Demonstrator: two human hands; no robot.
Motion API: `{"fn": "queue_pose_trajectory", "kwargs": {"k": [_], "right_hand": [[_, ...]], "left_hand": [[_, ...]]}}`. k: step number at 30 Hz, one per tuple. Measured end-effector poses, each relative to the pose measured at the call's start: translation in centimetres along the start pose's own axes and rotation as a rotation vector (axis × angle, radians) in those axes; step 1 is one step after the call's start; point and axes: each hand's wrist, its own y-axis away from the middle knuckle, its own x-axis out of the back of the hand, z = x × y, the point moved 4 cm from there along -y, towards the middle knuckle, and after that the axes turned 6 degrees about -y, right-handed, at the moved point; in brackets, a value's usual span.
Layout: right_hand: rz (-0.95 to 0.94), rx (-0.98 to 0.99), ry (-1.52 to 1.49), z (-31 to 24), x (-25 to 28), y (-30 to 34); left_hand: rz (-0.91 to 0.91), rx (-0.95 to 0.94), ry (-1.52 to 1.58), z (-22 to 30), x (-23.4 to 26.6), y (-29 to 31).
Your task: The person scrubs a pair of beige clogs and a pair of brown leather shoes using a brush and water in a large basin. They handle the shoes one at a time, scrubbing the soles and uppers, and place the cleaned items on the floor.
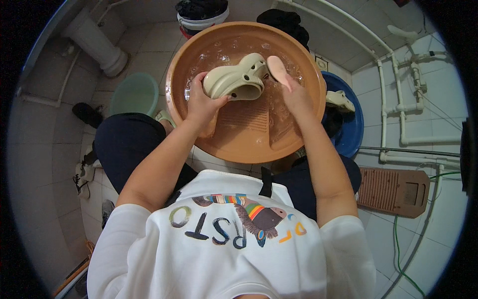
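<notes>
Over a wide orange-brown basin of bubbly water, my left hand grips a beige clog by its side. The clog is tilted, with its foot opening toward me and round holes in its upper. My right hand is closed around a pink brush, whose oval back faces up. The brush is beside the clog's holed front; its bristles are hidden, and I cannot tell whether they touch. Below the clog, a ridged washboard slope forms part of the basin.
A blue basin on the right holds another beige clog and something dark. At left stands a pale green basin. A brown washboard lies at lower right near white pipes. A filled bucket stands behind; dark shoes lie left.
</notes>
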Motion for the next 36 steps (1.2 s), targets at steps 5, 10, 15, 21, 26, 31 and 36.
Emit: {"fn": "queue_pose_trajectory", "kwargs": {"k": [5, 10, 15, 21, 26, 31, 36], "right_hand": [[-0.008, -0.09, -0.546, 7.7, -3.0, -4.1], [-0.139, -0.167, -0.47, 6.7, -2.8, -2.8], [-0.147, -0.158, 0.108, 6.0, -2.3, -1.7], [-0.394, -0.209, 0.36, 7.9, -6.0, -1.7], [-0.099, -0.073, -0.036, 5.4, -2.6, -2.3], [-0.123, 0.205, -0.13, -3.2, -0.2, 1.4], [-0.095, -0.015, -0.061, -0.3, -0.1, -0.9]], "left_hand": [[-0.034, 0.025, 0.099, -1.5, -1.1, -0.5], [-0.078, 0.067, -0.073, -1.9, -1.4, -0.1], [-0.294, 0.19, -0.361, -1.8, -1.4, -0.1], [-0.277, 0.07, -0.448, -0.7, -1.1, -0.3], [-0.295, 0.132, -0.332, -1.8, -1.4, 0.3], [-0.378, 0.073, -0.403, -0.9, -1.9, 0.1], [-0.43, 0.089, -0.398, 0.1, -1.0, 0.0]]}}
